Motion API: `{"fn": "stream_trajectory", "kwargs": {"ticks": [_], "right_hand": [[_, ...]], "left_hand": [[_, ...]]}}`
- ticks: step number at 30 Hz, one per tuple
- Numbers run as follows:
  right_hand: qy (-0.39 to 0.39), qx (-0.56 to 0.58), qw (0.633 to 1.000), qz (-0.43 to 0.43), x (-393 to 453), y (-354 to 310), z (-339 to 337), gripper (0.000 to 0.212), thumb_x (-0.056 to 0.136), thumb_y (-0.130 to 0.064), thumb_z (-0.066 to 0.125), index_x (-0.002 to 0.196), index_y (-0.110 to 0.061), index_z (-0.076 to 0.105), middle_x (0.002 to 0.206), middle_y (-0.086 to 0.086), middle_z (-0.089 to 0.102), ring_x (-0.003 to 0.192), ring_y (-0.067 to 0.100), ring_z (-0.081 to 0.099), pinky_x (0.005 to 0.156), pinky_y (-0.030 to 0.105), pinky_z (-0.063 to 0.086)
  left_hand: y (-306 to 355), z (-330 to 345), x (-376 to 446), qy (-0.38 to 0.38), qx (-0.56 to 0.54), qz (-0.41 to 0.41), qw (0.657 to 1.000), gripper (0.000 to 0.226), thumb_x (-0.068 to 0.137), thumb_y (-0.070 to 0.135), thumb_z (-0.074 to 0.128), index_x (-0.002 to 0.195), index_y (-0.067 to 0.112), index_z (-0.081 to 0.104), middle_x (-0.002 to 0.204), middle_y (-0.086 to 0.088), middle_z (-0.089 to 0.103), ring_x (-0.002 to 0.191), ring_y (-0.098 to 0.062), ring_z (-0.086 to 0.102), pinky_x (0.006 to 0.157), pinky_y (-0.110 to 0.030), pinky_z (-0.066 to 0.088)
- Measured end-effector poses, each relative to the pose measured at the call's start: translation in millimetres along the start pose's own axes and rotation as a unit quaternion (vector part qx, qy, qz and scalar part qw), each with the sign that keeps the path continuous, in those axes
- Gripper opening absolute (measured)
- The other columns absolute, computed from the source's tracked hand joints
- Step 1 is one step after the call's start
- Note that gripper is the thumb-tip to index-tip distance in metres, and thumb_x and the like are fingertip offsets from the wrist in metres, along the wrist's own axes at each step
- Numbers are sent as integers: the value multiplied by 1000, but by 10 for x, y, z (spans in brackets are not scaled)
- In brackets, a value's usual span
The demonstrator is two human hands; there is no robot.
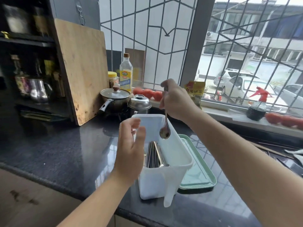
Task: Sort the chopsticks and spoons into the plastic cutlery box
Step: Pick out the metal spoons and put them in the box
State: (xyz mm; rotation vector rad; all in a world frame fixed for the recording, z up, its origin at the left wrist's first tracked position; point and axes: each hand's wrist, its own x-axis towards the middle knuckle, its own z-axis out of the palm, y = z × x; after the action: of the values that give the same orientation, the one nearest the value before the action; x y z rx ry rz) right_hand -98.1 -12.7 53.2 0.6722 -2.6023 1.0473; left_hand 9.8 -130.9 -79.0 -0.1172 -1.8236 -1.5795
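The white plastic cutlery box [172, 154] stands on the dark countertop [65, 148], touching a pale green lid [199, 171] on its right. Far left: a wooden cutting board [82, 69] leaning upright, a lidded pot [114, 97], a steel lid [139, 102] and a yellow-labelled bottle [126, 74]; its writing is not legible. Tomatoes [147, 93] line the sill. Loose chopsticks [270, 149] lie at right. The right hand [177, 100] pinches a spoon [165, 131] by the handle, bowl hanging over the box. The left hand [131, 148] is spread beside the box's left wall, holding nothing. Chopsticks in the box [152, 154] lie together.
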Motion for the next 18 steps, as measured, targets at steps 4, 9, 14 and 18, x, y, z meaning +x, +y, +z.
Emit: {"fn": "stream_trajectory", "kwargs": {"ticks": [4, 9, 14, 18], "right_hand": [[-181, -179, 967, -18, -32, 175, 471, 21, 94, 0, 53, 110, -13, 50, 99, 10, 68, 90, 29, 66, 80, 46, 57], [-267, -295, 917, -25, -26, 365, 814, 27, 93, 0, 56, 120, -6, 53, 111, 12, 66, 93, 26, 60, 75, 34, 48], [-286, -345, 894, -19, -82, 439, 909, 20, 93, 0, 54, 112, -4, 53, 101, 13, 62, 88, 31, 58, 67, 33, 44], [-322, -384, 865, -10, -45, 436, 929, 8, 89, -3, 66, 84, -5, 59, 84, 5, 61, 84, 28, 62, 68, 32, 51]], "left_hand": [[-447, -324, -46, 100, 115, -117, 981, 15, 101, 31, 46, 115, 27, 50, 116, 6, 55, 108, -11, 55, 86, -23, 41], [-918, -486, -163, -37, 293, -218, 930, 17, 104, 22, 45, 115, 23, 58, 116, 5, 51, 107, -22, 56, 85, -36, 42], [-906, -464, -184, -52, 318, -191, 927, 17, 104, 25, 46, 116, 24, 58, 112, 10, 51, 107, -17, 53, 85, -33, 38], [-936, -499, -193, -40, 304, -196, 931, 15, 104, 25, 47, 114, 26, 57, 113, 10, 54, 102, -14, 51, 83, -33, 38]]}}
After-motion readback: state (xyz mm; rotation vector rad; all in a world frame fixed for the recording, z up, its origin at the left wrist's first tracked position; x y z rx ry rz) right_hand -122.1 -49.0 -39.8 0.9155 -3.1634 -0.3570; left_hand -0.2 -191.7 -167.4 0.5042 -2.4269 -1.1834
